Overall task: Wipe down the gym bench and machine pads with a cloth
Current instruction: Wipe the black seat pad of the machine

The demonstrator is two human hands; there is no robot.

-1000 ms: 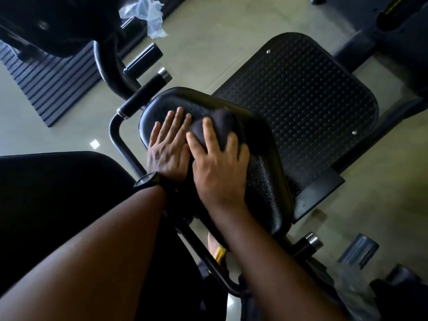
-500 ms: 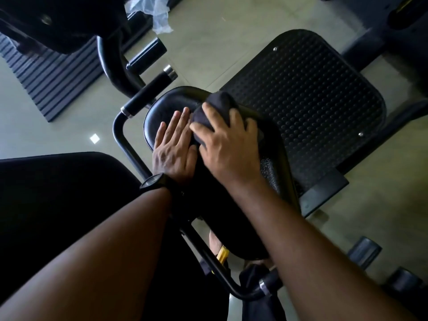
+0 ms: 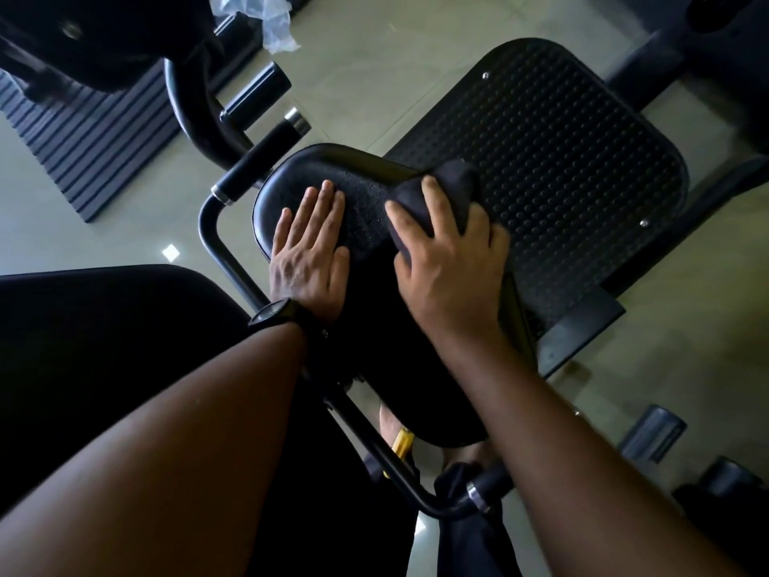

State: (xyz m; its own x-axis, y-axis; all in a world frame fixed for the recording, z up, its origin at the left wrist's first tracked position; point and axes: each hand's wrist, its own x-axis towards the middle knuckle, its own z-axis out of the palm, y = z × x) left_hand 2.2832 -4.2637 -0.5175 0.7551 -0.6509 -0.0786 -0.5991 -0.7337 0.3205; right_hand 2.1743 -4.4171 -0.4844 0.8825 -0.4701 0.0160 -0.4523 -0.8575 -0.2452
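Pale tiled floor (image 3: 374, 56) lay beneath machine frame. Black studded foot plate (image 3: 561, 168) sat far right, two screws showing near its edges. Dark ribbed mat (image 3: 83, 147) lay far left on floor. Crumpled clear plastic (image 3: 266, 18) sat at far edge, beyond short black peg (image 3: 258, 97). Black handle grip (image 3: 258, 160) with chrome cap angled left of centre, joined to curved black tube (image 3: 216, 247). Small bright light patch (image 3: 170, 252) marked floor at left. Yellow part (image 3: 403, 439) showed near centre. Two dark rollers (image 3: 649, 437) stood near right, apart.
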